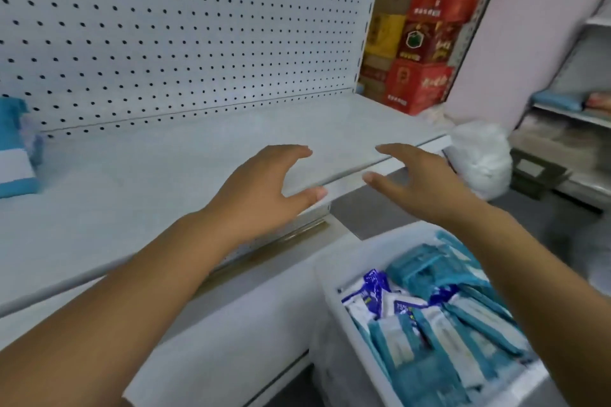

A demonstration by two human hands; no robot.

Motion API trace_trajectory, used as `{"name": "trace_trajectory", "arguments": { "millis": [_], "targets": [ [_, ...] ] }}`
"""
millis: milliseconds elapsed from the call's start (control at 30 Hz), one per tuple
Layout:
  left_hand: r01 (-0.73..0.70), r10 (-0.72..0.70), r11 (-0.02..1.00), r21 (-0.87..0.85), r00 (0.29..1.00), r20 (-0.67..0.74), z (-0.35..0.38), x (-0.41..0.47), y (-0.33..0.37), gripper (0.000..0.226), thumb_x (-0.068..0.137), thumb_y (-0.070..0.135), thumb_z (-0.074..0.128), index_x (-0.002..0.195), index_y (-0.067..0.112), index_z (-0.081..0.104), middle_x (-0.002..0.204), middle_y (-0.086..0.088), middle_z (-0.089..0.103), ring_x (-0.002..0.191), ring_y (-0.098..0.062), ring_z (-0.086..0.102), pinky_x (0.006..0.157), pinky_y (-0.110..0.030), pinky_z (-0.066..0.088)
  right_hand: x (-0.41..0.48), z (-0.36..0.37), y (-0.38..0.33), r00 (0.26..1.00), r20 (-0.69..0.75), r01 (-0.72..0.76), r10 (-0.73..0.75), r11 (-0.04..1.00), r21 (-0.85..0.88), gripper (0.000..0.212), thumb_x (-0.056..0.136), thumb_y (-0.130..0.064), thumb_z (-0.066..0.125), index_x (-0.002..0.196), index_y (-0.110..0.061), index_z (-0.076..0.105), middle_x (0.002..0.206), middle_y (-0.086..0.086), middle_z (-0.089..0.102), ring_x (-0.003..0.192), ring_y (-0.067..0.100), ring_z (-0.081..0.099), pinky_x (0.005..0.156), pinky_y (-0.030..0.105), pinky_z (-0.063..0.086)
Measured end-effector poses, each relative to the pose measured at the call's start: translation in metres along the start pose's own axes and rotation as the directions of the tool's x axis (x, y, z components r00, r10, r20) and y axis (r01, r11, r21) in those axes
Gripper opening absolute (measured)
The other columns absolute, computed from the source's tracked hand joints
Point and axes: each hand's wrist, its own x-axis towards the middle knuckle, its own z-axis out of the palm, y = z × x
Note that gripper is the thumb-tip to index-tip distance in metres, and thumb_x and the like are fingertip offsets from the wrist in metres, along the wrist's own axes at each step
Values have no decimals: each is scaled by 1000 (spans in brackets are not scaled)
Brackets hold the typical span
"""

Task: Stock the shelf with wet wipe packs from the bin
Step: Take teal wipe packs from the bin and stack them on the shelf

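The white shelf (pixel 158 175) runs across the middle, backed by a pegboard. Teal and white wet wipe packs (pixel 16 155) stand at its far left end. A white bin (pixel 334 274) at the lower right holds several teal wet wipe packs (pixel 429 340) and some blue-and-white ones. My left hand (pixel 261 188) hovers over the shelf's front edge, fingers apart and empty. My right hand (pixel 420 182) is level with it just past the shelf's front edge, above the bin, also spread and holding nothing. The two hands face each other with a gap between them.
A lower white shelf (pixel 231 324) juts out under the top one, left of the bin. Red and yellow cartons (pixel 426 43) are stacked behind the shelf's right end. A white plastic bag (pixel 479 158) sits at the right, before another shelving unit (pixel 568 116).
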Motion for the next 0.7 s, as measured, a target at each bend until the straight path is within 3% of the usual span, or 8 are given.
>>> {"name": "trace_trajectory", "arguments": {
  "millis": [100, 200, 367, 500, 600, 700],
  "targets": [
    [-35, 38, 997, -62, 998, 53, 43, 7, 25, 61, 87, 56, 65, 142, 35, 49, 145, 14, 49, 132, -6, 44, 100, -20, 32, -27, -6, 34, 997, -9, -73, 73, 997, -9, 64, 88, -58, 63, 140, -22, 55, 141, -5, 57, 128, 14, 52, 102, 22, 36],
    [-58, 73, 992, -109, 987, 144, 93, 2, 45, 62, 88, 56, 64, 143, 31, 48, 147, 11, 49, 132, -7, 47, 108, -27, 38, -59, -6, 70, 985, 62, -163, 164, 986, -22, 68, 86, -63, 61, 142, -25, 52, 145, -8, 54, 132, 12, 50, 103, 23, 36],
    [-81, 87, 996, -32, 958, 274, 171, -9, 56, 60, 93, 54, 60, 142, 22, 50, 146, 6, 50, 134, -16, 45, 110, -31, 35, -101, 10, 131, 906, 176, -385, 385, 922, -35, 58, 89, -58, 62, 137, -26, 56, 138, -6, 60, 122, 13, 57, 97, 24, 39],
    [46, -71, 995, 91, 953, 296, 221, -11, 35, 69, 90, 58, 60, 144, 16, 48, 157, -6, 39, 145, -24, 34, 120, -42, 26, -125, 35, 176, 803, 165, -584, 573, 811, 29, 47, 93, -52, 61, 123, -16, 64, 122, -1, 66, 102, 14, 59, 86, 22, 39],
    [81, -147, 969, 232, 948, 283, 242, -15, 18, 79, 88, 67, 50, 147, 16, 39, 159, -10, 33, 147, -28, 27, 120, -52, 23, -135, 59, 198, 728, 216, -678, 651, 730, 84, 47, 94, -51, 61, 120, -13, 65, 120, 2, 66, 105, 19, 59, 88, 27, 42],
    [122, -203, 949, 292, 943, 265, 250, -25, 13, 88, 90, 67, 50, 154, 11, 27, 162, -13, 28, 150, -30, 22, 123, -51, 15, -133, 84, 207, 666, 231, -745, 709, 648, 158, 45, 94, -47, 63, 115, -9, 67, 114, 7, 67, 105, 25, 62, 93, 34, 48]
  ]
}}
